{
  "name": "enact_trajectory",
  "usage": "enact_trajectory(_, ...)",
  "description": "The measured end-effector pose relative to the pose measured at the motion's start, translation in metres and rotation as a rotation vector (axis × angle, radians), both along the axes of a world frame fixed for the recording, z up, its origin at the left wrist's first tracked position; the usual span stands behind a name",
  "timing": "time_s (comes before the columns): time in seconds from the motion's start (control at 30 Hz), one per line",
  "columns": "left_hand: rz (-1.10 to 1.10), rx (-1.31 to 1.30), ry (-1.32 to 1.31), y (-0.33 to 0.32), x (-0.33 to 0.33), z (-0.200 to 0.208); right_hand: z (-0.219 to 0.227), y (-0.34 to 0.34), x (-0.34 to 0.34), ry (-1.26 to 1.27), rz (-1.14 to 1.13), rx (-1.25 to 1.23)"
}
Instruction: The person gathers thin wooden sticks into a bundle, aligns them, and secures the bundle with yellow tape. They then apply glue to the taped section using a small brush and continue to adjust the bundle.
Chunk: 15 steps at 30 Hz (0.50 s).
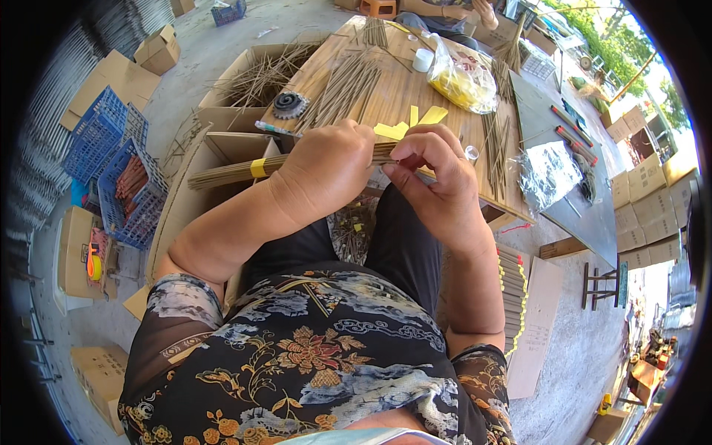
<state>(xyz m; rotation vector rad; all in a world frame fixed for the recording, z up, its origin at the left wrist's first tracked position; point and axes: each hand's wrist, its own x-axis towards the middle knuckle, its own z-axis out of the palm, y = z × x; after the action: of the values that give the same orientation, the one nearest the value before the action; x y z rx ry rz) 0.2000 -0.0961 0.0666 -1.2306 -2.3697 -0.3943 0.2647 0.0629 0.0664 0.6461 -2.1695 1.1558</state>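
A bundle of thin brown sticks (226,174), which look like incense sticks, lies across my lap side of the table with a yellow paper band (258,167) around its left part. My left hand (334,159) is closed in a fist around its middle. At the bundle's right end, the thumb and bent fingers of my right hand (439,174) pinch together; the exact spot they grip is partly hidden. Just beyond my hands, yellow paper strips (432,115) rest on the wooden table (404,89). Loose sticks (348,89) are spread to their left.
A black toothed wheel (289,105) sits at the table's left edge, by an open carton of sticks (256,78). A plastic bag with yellow contents (463,81) stands farther back. Blue crates (133,196) are at left. Banded bundles (513,297) lie at lower right. Another person (445,15) sits opposite.
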Motion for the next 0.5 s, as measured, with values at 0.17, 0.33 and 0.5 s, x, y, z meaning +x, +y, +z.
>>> enact_trajectory(0.17, 0.025, -0.051, 0.076, 0.0016, -0.0022, -0.0038, 0.0029, 0.0019, 0.0024, -0.138, 0.027, -0.070)
enact_trajectory(0.33, 0.084, -0.098, -0.061, 0.0013, -0.0001, -0.0032, 0.0000, 0.0042, 0.0016, -0.205, 0.033, -0.110)
enact_trajectory(0.5, 0.083, -0.107, -0.051, 0.0022, -0.0017, -0.0034, -0.0003, 0.0020, 0.0027, -0.238, 0.004, -0.163)
